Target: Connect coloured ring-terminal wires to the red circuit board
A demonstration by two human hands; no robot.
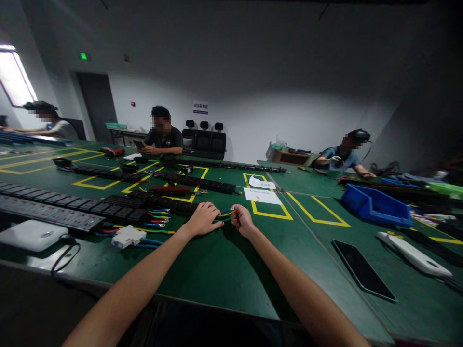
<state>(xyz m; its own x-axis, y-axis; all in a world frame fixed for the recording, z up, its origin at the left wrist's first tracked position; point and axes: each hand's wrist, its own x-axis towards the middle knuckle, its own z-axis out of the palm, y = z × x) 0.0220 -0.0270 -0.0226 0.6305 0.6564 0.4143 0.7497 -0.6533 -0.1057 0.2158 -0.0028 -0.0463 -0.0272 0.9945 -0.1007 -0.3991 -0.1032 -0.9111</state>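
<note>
Seemingly light and springy, the coloured wires (227, 212) lie mid-worktop (213, 279), best pinched near their tips. The right hand (243, 221) has its grip closed around those ends; the left hand (205, 218) rests palm-down at the black strip's (183, 206) right end, its hold hidden. Both forearms (285, 277) slant inward from the near edge.

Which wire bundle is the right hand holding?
The wire bundle between the left hand and right hand, gripped near its ends; the other bundles lie unheld.
</note>
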